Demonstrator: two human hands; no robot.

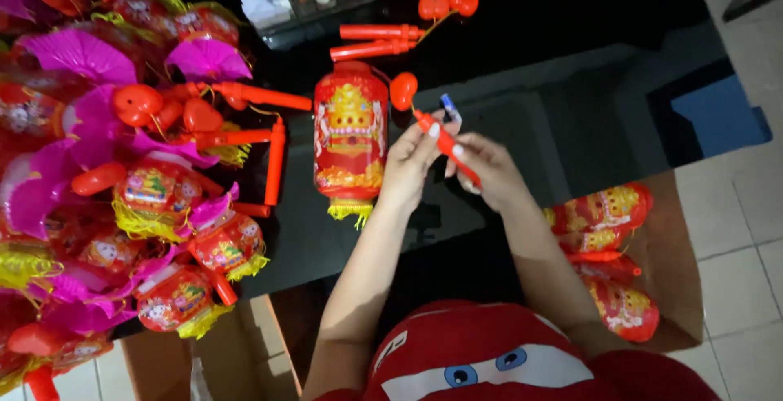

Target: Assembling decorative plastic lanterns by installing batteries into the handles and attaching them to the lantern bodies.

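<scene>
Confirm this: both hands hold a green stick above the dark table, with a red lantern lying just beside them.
Wrong colour. In the head view the left hand and right hand hold a red-orange stick above the dark table, beside the red lantern.

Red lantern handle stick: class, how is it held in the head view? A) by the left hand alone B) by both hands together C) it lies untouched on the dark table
B: the left hand and the right hand both grip the red handle stick above the dark table.
</scene>
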